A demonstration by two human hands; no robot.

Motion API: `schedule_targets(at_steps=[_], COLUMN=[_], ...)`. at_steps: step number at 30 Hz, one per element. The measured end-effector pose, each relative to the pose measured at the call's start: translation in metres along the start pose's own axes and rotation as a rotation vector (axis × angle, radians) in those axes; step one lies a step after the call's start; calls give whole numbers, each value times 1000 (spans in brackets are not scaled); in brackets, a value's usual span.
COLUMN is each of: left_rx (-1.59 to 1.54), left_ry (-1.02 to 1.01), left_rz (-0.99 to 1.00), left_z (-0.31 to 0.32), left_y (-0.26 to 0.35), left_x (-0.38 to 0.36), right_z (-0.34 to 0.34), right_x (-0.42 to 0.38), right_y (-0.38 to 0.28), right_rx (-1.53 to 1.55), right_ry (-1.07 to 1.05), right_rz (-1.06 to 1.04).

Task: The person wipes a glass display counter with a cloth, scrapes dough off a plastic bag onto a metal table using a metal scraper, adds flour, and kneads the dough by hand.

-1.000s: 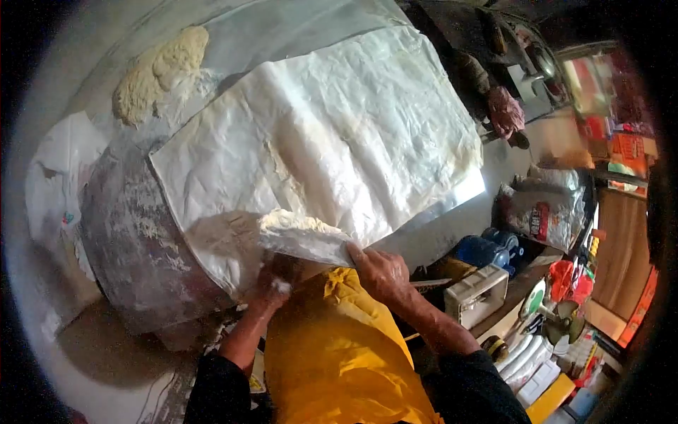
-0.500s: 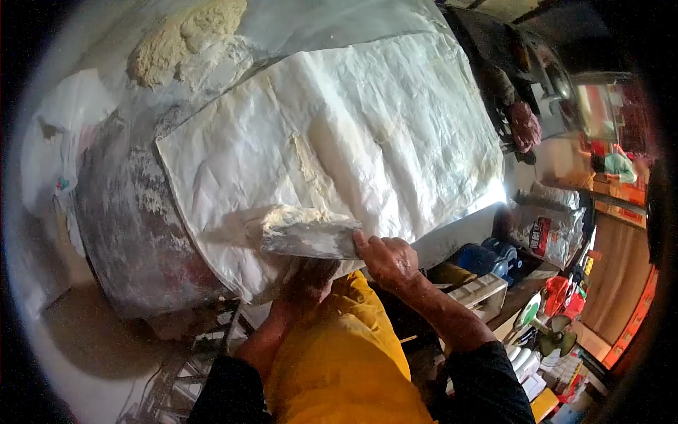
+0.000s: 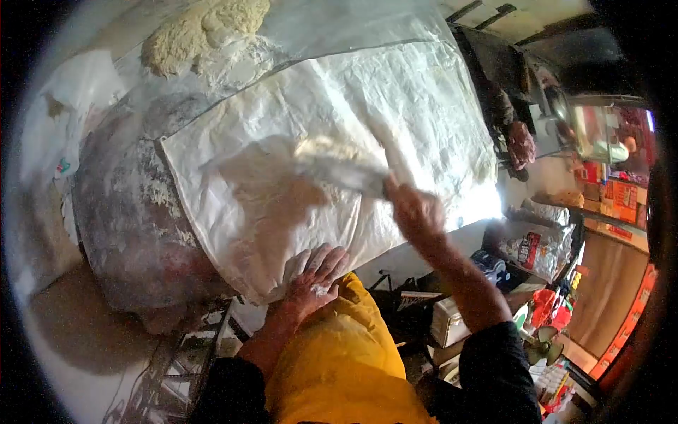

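Observation:
My right hand is wrapped around the end of a broad, flat metal scraper, blurred by motion over a creased white sheet. Pale dough scraps show along the far edge of the blade. Down at the sheet's near edge, my left hand lies flat with fingers stretched out and floury. A shadow falls on the sheet left of the blade. Beyond the sheet's far left corner sits a lumpy mass of dough.
A floury, worn worktop shows left of the sheet. My yellow apron hangs at the near edge. To the right are a silver bag, a white box, a fan and a purplish bundle.
My right hand has moved the scraper away from me and to the right across the sheet. My left hand has come out from beneath the blade and now lies spread at the sheet's edge.

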State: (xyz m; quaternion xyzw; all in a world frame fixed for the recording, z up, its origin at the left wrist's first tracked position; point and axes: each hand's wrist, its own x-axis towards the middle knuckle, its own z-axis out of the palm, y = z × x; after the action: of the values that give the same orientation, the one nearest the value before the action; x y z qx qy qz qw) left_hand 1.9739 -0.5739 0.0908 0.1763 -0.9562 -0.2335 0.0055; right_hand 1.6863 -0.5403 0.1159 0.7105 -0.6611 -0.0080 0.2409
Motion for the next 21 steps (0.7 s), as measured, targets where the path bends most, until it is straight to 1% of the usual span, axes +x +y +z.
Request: schedule_targets(at_steps=[1,2,4,5,6,7,8,9,10,11,12,14,16,17,18,20,21], left_rx=[-59,-59,-243,-186,-184,-535,-886,-1240,-1251,-632,-5,-45,-74,-71,-115,-166,-218], left_ry=[91,99,109,226,226,189,151,90,73,18,-33,-56,-15,-10,-3,0,33], left_rz=[41,35,-82,19,17,-62,-141,-219,-227,-73,68,45,47,46,19,-5,-75], left_z=[-7,-5,8,14,20,29,38,35,30,9,-5,-3,-5,0,11,17,13], left_y=[-2,0,4,-2,-5,-8,-11,-11,-8,-12,-17,-18,-17,-18,-19,-17,-15], left_x=[5,10,16,20,22,25,28,28,22,31,37,34,35,34,31,30,29], right_z=[-27,-8,-22,-23,-24,-23,-4,18,48,91,57,36,27,22,-17,-31,-22], right_x=[3,-23,-26,-20,-15,-12,-16,-32,-55,-73,-34,-10,-22,-40,-18,-28,-33], right_y=[-7,-27,-49,-52,-54,-54,-50,-33,-14,18,36,43,28,11,5,-2,1], right_rx=[-14,377,502,507,485,461,388,232,-246,-49,34,321,642,376,352,403,327], right_ry=[-134,-475,-371,-371,-409,-452,-591,-494,-272,-92,-296,-510,-723,-296,-464,-502,-567], right_rz=[-93,64,13,9,20,28,71,3,-92,-164,-46,187,466,136,73,-2,-38])
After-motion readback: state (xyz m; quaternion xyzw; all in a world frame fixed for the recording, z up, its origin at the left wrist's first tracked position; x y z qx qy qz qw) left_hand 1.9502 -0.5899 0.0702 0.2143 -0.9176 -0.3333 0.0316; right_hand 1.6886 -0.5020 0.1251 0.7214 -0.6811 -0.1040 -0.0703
